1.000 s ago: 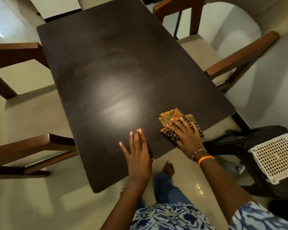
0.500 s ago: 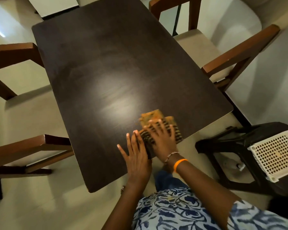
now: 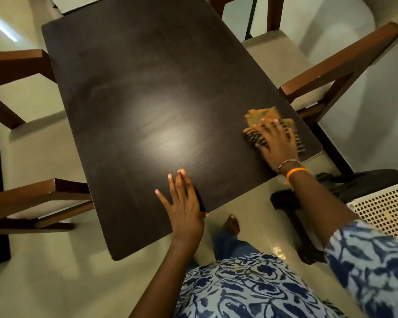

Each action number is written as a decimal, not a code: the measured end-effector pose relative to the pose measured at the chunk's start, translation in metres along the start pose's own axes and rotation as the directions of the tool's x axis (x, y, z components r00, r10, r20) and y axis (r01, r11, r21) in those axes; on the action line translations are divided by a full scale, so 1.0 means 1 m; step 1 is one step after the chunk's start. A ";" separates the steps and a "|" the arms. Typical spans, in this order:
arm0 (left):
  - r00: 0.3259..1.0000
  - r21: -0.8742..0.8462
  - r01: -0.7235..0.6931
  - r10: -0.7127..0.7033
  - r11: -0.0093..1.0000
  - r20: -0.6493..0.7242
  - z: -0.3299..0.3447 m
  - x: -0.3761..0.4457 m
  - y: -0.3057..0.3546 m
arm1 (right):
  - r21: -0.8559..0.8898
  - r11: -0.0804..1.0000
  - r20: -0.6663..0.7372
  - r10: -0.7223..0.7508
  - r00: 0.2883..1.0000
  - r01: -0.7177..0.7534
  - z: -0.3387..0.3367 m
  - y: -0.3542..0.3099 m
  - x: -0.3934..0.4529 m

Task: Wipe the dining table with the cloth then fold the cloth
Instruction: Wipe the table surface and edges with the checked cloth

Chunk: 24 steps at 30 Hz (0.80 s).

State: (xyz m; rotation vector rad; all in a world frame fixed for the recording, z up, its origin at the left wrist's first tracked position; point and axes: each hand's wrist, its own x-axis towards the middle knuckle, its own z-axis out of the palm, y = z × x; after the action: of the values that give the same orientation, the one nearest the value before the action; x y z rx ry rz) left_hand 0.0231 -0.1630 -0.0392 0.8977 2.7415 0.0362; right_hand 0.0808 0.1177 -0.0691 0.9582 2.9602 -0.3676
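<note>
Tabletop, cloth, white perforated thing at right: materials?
Dining table: dark wood or wood-look laminate, semi-gloss; faint grain lines and a soft light glare. Cloth: woven fabric, orange-brown with dark stripes, matte, bunched under the right hand. White perforated panel: likely moulded plastic, regular hole grid.

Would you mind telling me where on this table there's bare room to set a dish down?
Nearly all the table is bare: the whole far end and the middle. Only the near edge is taken: the left hand lies flat there, and the right hand presses the cloth at the near right corner.
</note>
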 end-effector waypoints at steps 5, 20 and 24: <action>0.999 -0.045 0.025 -0.023 0.999 0.048 -0.003 0.000 -0.001 | 0.047 0.959 -0.053 0.283 0.958 -0.281 -0.013 0.033 0.017; 0.997 0.008 0.051 -0.051 0.999 0.062 -0.006 0.009 0.034 | 0.070 0.838 0.191 -0.544 0.817 0.541 0.024 -0.129 0.002; 0.996 -0.031 0.002 0.001 1.000 0.084 -0.013 0.021 0.050 | 0.010 0.943 0.072 -0.334 0.940 0.334 0.009 -0.061 0.041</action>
State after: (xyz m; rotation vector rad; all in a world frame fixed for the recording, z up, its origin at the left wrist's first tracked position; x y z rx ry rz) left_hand 0.0323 -0.1092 -0.0266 0.8703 2.6564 0.0402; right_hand 0.0114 0.0917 -0.0678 0.4248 3.0490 -0.3923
